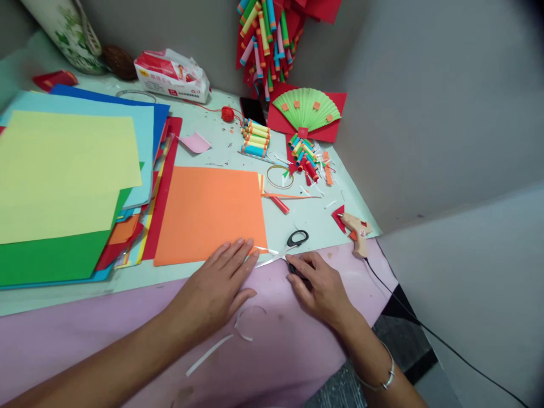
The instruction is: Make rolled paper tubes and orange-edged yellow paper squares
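My left hand [225, 277] lies flat, fingers stretched out, over the lower right edge of an orange paper sheet [208, 218]. To its right, a pair of scissors [278, 256] rests on the table with its blades apart, the tips near my left fingers. My right hand [318, 280] closes round one black handle loop, partly hidden by the fingers; the other loop sticks up free. A thin white strip shows by the blades. More white paper strips [209, 355] lie on the pink cover below my left hand.
Stacked coloured paper [70, 175] fills the left side. A hot glue gun [357, 229] with a black cord lies at right. Behind are a green paper fan [308, 107], rolled paper tubes [256, 139], a tape ring [280, 177], a phone [253, 109] and a tissue pack [172, 76].
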Demonstrator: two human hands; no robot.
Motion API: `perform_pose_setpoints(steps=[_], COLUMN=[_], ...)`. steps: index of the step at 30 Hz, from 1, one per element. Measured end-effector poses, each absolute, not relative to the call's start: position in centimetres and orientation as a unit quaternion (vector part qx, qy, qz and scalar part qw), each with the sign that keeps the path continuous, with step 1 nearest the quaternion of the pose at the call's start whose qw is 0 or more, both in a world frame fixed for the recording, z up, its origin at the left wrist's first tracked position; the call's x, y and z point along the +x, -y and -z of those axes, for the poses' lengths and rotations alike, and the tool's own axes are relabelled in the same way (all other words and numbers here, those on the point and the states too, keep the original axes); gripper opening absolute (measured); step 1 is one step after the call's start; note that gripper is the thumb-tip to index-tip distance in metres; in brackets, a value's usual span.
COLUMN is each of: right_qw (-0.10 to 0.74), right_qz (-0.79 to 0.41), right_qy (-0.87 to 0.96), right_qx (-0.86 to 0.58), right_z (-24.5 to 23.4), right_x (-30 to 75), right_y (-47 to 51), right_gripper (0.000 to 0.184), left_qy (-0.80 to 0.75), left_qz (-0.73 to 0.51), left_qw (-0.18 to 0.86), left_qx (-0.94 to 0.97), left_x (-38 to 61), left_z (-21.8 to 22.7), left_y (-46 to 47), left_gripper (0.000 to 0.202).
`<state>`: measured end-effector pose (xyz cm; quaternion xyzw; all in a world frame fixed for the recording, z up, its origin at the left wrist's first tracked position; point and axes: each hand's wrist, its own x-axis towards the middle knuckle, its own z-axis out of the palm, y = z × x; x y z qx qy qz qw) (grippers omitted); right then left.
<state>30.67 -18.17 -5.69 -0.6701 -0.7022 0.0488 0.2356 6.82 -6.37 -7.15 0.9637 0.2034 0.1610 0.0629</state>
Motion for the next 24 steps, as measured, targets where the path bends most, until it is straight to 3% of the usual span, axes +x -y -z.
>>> perform_pose_setpoints(steps=[24], right_qw=[0.239], right_qz=[-0.024], right_qy=[0.705], right_qx=[-0.667], right_z=[6.55], right_x=[30.76], right_y=[19.2], right_gripper=[0.038], left_qy=[-0.193], left_qz=[-0.157], left_qw=[0.012], left_qx=[0.968], left_x=[7.15], left_z=[7.26], left_y=[6.64], left_gripper=[0.055])
